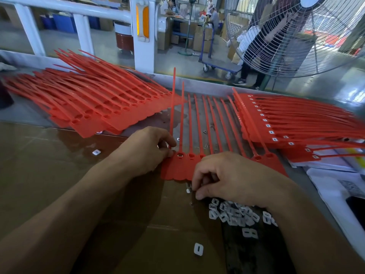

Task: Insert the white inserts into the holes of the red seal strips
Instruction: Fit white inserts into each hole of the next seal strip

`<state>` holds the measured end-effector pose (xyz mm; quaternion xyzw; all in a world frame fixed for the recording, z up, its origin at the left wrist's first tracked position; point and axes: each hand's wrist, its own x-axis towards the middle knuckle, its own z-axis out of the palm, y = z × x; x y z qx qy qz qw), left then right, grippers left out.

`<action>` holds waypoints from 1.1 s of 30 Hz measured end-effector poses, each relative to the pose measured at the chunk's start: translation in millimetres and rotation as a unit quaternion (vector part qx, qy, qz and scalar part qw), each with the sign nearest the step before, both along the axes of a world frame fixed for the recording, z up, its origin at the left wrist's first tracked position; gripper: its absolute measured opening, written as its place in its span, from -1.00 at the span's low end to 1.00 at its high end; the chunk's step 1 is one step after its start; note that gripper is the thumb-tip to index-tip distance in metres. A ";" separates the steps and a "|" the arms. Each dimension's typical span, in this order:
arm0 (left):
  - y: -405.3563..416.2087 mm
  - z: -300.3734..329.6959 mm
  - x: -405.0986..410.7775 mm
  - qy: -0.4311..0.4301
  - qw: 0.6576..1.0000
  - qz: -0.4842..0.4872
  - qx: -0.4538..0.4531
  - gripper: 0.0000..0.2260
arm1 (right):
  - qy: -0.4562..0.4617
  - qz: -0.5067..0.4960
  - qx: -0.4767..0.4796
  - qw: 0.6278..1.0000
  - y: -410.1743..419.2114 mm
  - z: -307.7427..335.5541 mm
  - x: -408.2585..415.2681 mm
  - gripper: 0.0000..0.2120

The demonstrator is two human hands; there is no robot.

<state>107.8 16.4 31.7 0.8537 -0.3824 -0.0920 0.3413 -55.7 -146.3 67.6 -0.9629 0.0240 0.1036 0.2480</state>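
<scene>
My left hand (152, 149) pinches the strip (177, 169) at frame centre; right hand (227, 175) fingers pinch an insert (188, 189) just below. Tilted, it could jam or drop.

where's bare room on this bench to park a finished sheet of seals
Free: brown cardboard left of the left hand, below the unfilled red seal strips. Crowded: the loose white inserts under the right hand, and the filled red strips and papers to the right.

Hands (197, 167) on red seal strips (178, 169) — inserts (235, 213) near
</scene>
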 end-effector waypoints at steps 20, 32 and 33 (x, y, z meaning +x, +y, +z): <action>-1.4 -3.2 1.8 -0.013 1.000 -0.002 0.000 -0.86 | -0.149 -0.059 0.051 0.986 3.2 -16.2 6.2 -0.86; -0.9 -3.3 1.2 -0.021 1.000 -0.003 0.014 -0.85 | -0.218 -0.168 0.098 0.957 6.9 -32.1 17.4 -0.81; -0.6 -3.4 1.3 -0.021 1.000 -0.003 0.014 -0.85 | -0.225 -0.175 0.101 0.953 7.1 -32.0 17.7 -0.83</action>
